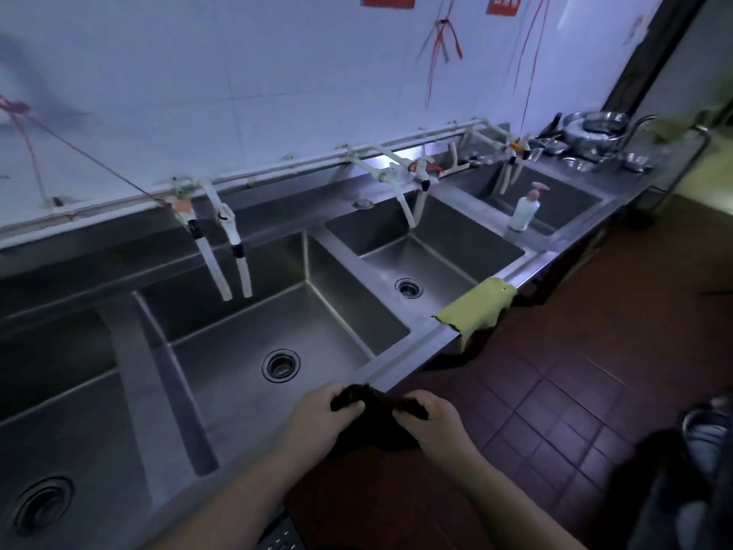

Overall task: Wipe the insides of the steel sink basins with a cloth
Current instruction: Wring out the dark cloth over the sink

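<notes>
While both hands, left hand [317, 414] and right hand [436, 420], are gripping the dark cloth [377, 422] with curled fingers at the sink's front edge [400, 375], bunching it into a firm pad should be helping.

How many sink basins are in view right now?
4: far-left basin, the basin in front of the hands, the next one right, and the farthest basin behind the soap bottle. More may lie off-frame left.

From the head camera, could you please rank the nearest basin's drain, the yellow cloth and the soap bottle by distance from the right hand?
1. Drain: up and left of the right hand, in the basin floor.
2. Yellow cloth: draped over the front rim, farther right.
3. Soap bottle: on the divider before the far basin.
</notes>
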